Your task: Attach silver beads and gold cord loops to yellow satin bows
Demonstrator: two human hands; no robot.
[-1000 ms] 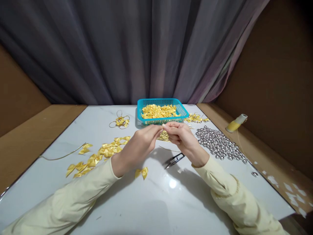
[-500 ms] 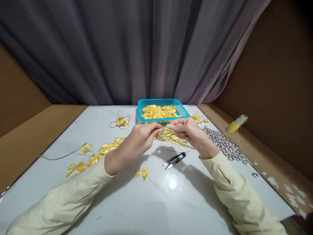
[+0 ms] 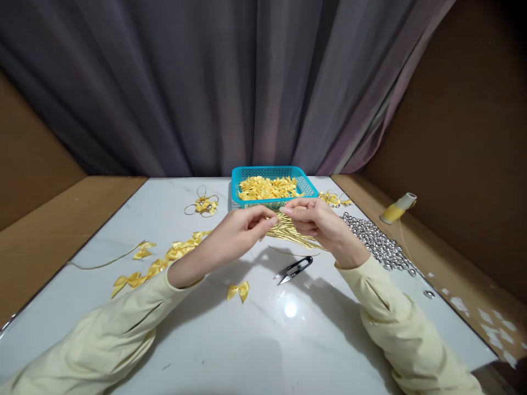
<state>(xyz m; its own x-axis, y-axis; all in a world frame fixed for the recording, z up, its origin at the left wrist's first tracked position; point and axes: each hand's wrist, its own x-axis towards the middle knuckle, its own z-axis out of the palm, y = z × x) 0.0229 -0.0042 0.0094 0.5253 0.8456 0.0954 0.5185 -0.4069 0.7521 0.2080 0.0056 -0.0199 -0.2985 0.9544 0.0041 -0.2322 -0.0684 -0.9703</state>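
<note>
My left hand (image 3: 242, 233) and my right hand (image 3: 315, 222) meet fingertip to fingertip above a bundle of gold cords (image 3: 294, 236). The right thumb and forefinger are pinched together; what sits in them is too small to make out. On the left, the fingers are bent round toward the thumb, and anything between them is likewise unclear. Below the hands lie black-handled thread snips (image 3: 294, 270), blades apart, and a single gold cord (image 3: 288, 253). One yellow ribbon bow (image 3: 237, 292) rests nearer to me.
Behind the hands stands a blue basket (image 3: 307, 189) of yellow bows. Silver beads (image 3: 376, 241) spread at the right, by a spool of yellow thread (image 3: 397, 209). More bows (image 3: 177, 252) line the left, near a finished-looking looped cluster (image 3: 206, 206).
My left hand has turned slightly, its thumb now stretched straighter toward the right fingertips. My right hand has barely moved. The things on the table lie as before.
</note>
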